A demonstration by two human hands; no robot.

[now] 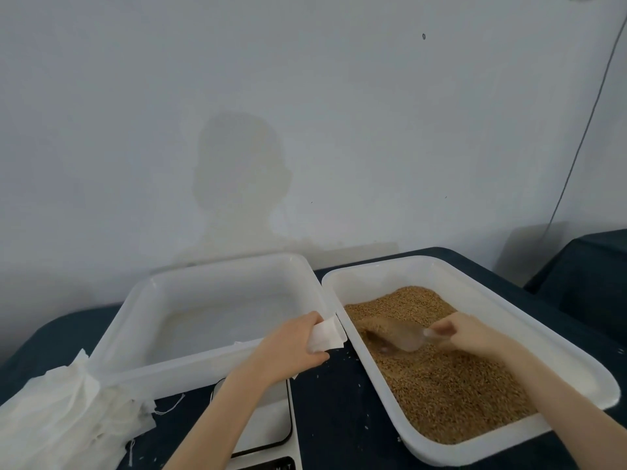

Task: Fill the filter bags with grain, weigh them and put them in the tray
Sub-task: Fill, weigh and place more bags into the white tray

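Note:
My left hand [291, 347] grips a white filter bag [327, 335] between the two trays, just over the left tray's right rim. My right hand [470, 332] holds the handle of a clear plastic scoop [398, 335], whose bowl digs into the brown grain [451, 378] in the right white tray [529, 320]. The left white tray [190, 364] holds nothing. A white scale [268, 425] lies in front of it, partly under my left forearm. A pile of unfilled filter bags [68, 412] sits at the lower left.
A dark blue cloth [339, 418] covers the table, with a few loose grains on it. The wall stands right behind the trays. A thin cable [590, 123] hangs down the wall at the right, above a second dark-covered surface [590, 266].

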